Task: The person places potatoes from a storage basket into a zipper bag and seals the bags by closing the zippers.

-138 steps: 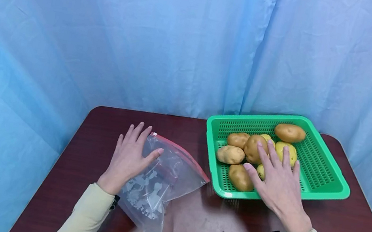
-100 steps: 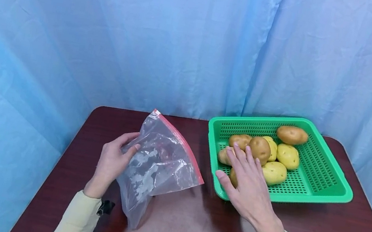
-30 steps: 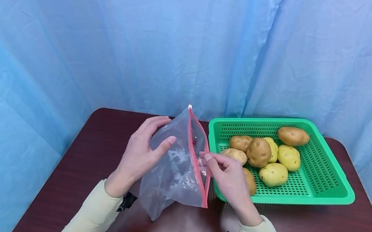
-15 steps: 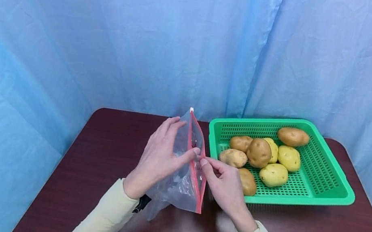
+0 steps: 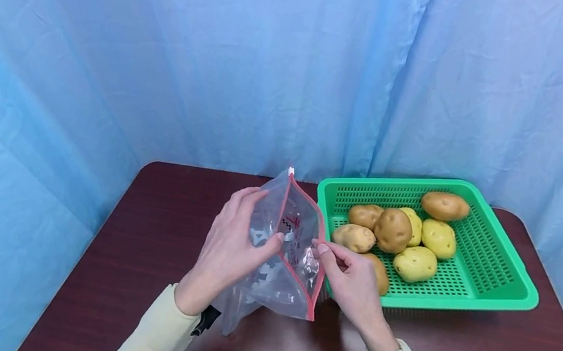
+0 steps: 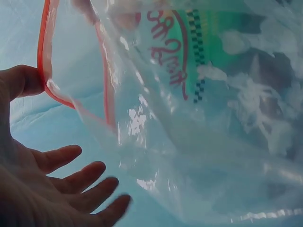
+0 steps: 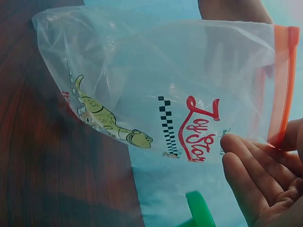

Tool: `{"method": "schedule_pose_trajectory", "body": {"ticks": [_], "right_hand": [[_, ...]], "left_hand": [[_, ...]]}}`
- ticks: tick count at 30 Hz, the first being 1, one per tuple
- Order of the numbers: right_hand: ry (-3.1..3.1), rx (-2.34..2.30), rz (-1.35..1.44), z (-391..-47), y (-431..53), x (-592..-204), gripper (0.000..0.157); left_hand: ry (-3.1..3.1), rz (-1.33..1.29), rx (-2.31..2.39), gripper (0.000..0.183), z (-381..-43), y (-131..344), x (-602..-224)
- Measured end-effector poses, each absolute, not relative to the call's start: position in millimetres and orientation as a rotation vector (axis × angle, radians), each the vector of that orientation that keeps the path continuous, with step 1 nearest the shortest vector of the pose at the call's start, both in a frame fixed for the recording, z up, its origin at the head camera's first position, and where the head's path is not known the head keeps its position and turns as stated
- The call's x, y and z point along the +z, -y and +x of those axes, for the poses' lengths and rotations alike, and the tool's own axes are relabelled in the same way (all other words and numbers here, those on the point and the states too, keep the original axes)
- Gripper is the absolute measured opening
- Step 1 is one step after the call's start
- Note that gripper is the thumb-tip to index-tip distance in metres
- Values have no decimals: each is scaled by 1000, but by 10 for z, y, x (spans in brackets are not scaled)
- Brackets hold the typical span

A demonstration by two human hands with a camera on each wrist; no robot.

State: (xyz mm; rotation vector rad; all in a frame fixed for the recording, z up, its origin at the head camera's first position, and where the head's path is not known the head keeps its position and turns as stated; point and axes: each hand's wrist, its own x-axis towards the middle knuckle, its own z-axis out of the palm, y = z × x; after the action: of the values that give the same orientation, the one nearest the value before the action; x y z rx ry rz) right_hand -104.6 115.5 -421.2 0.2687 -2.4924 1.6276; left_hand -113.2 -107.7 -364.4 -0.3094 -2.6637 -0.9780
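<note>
A clear slider-zip plastic bag [image 5: 264,278] with a red zip edge stands tilted over the table, its mouth gaping toward the basket. My right hand [image 5: 355,284] pinches the far red rim between thumb and forefinger. Across from it, my left hand [image 5: 233,245] has its thumb against the near rim. In the left wrist view the left hand's fingers [image 6: 83,196] spread loosely beside the plastic. Red lettering and a green dinosaur print show on the bag [image 7: 184,71] in the right wrist view. Nothing is seen inside the bag.
A green perforated basket [image 5: 510,294] stands right of the bag. Brown potatoes [image 5: 393,230] and yellow potatoes [image 5: 415,264] lie in its left and middle parts. Beneath is a dark red-brown table [image 5: 149,228], with blue curtains [image 5: 254,71] behind and to the left.
Both hands came to the bag, which rose and turned toward the basket. In the last half second the two red rims parted, the right hand moving right and the left hand slightly left.
</note>
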Motion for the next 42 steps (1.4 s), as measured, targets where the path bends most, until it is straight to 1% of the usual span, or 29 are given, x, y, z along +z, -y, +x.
{"method": "schedule_pose_trajectory", "body": {"ticks": [3, 7, 12, 16, 20, 23, 28, 31, 36, 42], "right_hand": [[2491, 1627, 250, -1044, -1195, -4225, 23], [2480, 1606, 231, -1042, -1240, -4246, 21], [2486, 1488, 254, -1035, -1281, -4262, 18], [2492, 1400, 275, -1023, -1307, -4282, 17], [2481, 1367, 304, -1002, -1323, -4304, 17], [2473, 1370, 328, -985, -1333, -4323, 18], [2489, 1395, 322, -967, -1350, -4349, 18], [2495, 1387, 303, -960, -1356, -4359, 17], [2487, 1372, 325, -947, -1352, -4378, 16], [2525, 1373, 344, -913, -1358, -4373, 14]], "left_hand": [[2640, -296, -912, 60, -1109, 1094, -3667], [2656, -307, -894, 39, -1085, 1115, -3688], [2765, -315, -1029, 17, -1058, 1134, -3735], [2793, -318, -1198, 5, -1052, 1138, -3811], [2752, -306, -1423, 6, -1060, 1132, -3904], [2652, -281, -1710, 9, -1076, 1123, -3972], [2346, -183, -2257, 19, -1103, 1097, -4058], [2202, -103, -2426, 22, -1099, 1066, -4061], [2112, -41, -2449, 19, -1094, 993, -4040], [2265, -213, -2051, 13, -1061, 889, -4042]]}}
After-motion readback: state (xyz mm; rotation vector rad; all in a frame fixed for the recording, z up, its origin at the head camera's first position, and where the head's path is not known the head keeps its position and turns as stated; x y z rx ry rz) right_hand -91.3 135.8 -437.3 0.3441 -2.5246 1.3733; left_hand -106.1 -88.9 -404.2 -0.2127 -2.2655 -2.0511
